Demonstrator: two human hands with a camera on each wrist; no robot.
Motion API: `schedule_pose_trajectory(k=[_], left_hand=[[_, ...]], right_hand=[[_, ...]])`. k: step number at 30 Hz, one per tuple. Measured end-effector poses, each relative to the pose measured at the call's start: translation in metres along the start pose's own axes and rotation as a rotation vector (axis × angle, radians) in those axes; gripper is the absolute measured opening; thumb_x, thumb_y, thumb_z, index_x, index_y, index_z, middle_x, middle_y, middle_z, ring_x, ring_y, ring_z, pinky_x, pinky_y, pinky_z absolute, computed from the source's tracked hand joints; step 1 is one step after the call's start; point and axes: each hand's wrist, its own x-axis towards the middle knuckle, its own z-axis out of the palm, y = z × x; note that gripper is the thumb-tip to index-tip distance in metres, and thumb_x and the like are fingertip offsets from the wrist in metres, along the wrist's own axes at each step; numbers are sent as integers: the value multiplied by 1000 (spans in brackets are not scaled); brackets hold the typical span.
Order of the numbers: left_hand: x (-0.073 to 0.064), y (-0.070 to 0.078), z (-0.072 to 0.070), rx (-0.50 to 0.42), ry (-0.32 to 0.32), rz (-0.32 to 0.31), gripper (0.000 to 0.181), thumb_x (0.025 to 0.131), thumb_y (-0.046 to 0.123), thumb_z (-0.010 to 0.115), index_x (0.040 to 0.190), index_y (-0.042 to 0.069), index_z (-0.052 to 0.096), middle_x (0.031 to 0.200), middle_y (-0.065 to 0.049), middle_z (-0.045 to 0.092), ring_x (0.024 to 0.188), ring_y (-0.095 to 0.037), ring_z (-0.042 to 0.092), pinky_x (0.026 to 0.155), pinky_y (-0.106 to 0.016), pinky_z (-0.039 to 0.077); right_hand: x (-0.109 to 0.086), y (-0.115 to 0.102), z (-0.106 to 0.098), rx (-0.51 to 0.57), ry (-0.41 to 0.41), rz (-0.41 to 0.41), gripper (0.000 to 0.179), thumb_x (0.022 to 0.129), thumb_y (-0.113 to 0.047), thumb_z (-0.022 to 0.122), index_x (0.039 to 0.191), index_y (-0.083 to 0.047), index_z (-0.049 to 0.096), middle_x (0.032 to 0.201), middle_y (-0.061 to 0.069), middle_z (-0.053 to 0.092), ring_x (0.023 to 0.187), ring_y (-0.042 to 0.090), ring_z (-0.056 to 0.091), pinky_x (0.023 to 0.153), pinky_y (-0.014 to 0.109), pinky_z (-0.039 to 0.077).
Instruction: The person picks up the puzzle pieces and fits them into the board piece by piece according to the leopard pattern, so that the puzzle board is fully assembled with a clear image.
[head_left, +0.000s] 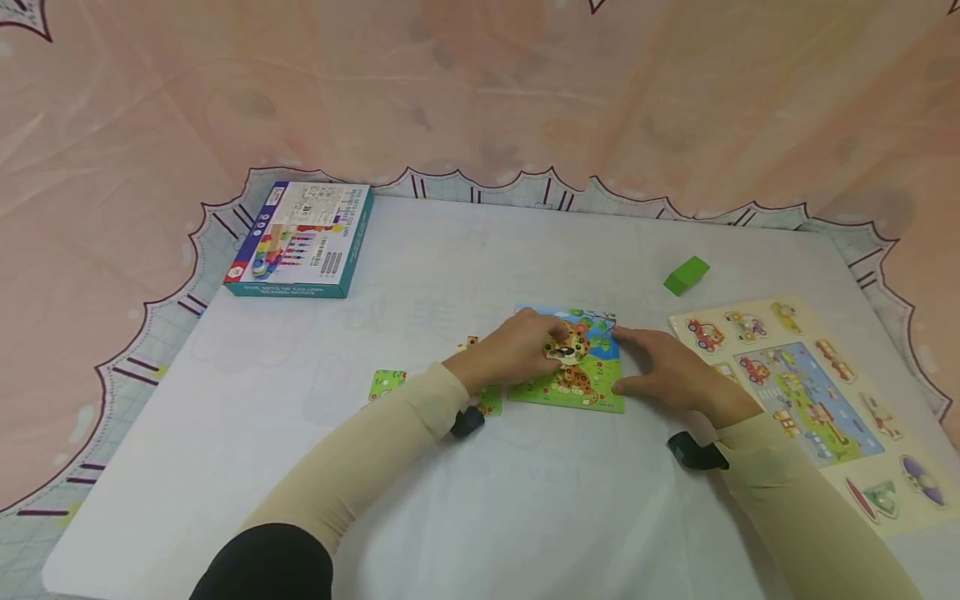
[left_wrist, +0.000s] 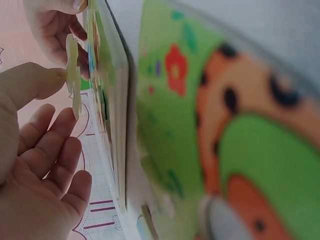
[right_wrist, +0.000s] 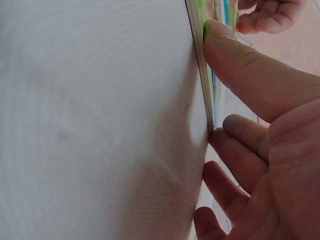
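My left hand [head_left: 517,346] pinches a thin wooden puzzle piece [left_wrist: 73,75] between thumb and fingertips, seen edge-on in the left wrist view. It is over the puzzle board [head_left: 607,375], which shows a cartoon leopard on green grass under blue sky. In the head view, the leopard's face appears right at these fingertips. At the board's right side, my right hand [head_left: 667,371] touches the edge with thumb and index finger, the other fingers spread loosely. A green puzzle piece with orange spotted print [left_wrist: 170,100] lies beside the board, partly hidden by the left forearm in the head view.
Another green piece [head_left: 387,382] lies further left. A colour-block game box [head_left: 300,237] stands at the back left. A green block [head_left: 686,275] sits at the back right, and a cream picture board [head_left: 810,400] lies under and beyond the right forearm.
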Motion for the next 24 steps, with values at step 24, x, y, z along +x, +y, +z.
schedule_pose_trajectory(k=[24], left_hand=[[7,-1,4,63,-30,-42,36,95,15,68,129,5,62,124,-6,66,115,-21,58,95,-31,48]], right_hand=[[1,0,0,-14,-5,-5,83,85,-28,81,151,1,40,153,26,36,143,46,26,114,61,20]])
